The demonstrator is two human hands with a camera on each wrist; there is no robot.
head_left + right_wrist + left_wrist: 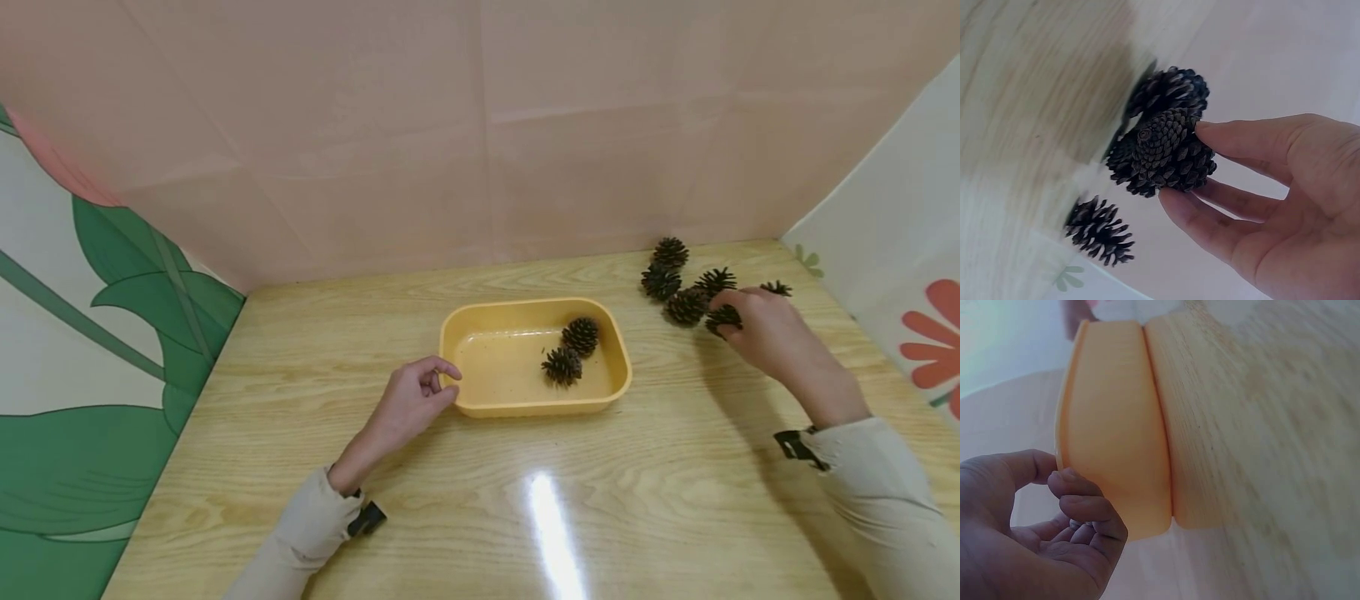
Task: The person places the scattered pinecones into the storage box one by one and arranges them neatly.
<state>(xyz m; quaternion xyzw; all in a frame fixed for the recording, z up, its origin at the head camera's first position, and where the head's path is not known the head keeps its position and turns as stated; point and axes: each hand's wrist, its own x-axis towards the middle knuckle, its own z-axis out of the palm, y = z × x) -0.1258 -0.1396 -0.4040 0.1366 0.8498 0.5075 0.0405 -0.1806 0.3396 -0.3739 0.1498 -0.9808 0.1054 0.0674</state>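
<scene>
Right wrist: right hand [1316, 194] pinches dark-brown woody pinecone [1172, 147], likely light, stiff, graspable mid-body; left hand [408, 404] pinches yellow oblong plastic tray's [540, 409] nine-o'clock rim.

The left hand [411, 400] is at left, thumb and index finger in a pinch, other fingers curled. The right hand [767, 332], farther at right, pinches with thumb and fingers.

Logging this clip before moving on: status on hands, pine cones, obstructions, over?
Right hand pinching one pine cone. Left hand gripping yellow tray at left rim. Two cones inside. Other cones close beside right hand; no other obstruction seen.
</scene>
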